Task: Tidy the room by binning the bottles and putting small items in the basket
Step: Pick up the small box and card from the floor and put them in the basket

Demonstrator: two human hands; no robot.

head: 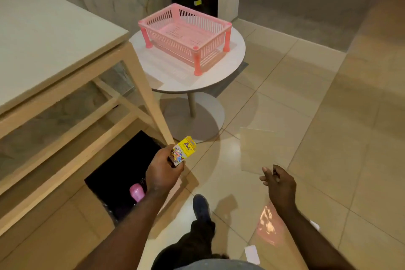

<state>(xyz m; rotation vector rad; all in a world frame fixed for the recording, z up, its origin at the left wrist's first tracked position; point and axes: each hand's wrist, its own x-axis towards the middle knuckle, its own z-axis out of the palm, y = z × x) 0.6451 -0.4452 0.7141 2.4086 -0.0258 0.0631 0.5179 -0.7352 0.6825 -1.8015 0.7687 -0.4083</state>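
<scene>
Left hand (163,171) grips one yellow box (184,151); right hand (278,183) loosely open, empty; one pink basket (185,35).

Head-worn view, angled forward and down, floor (285,98) close below

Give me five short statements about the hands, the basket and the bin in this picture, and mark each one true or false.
1. The left hand holds a small yellow box. True.
2. The right hand grips a bottle. False: it holds nothing, its fingers loosely spread.
3. The pink basket stands on the round white table. True.
4. The basket already holds several items. False: nothing shows inside it.
5. The black-lined bin stands on top of the wooden table. False: it sits on the floor under that table, with a pink bottle showing in it.
</scene>
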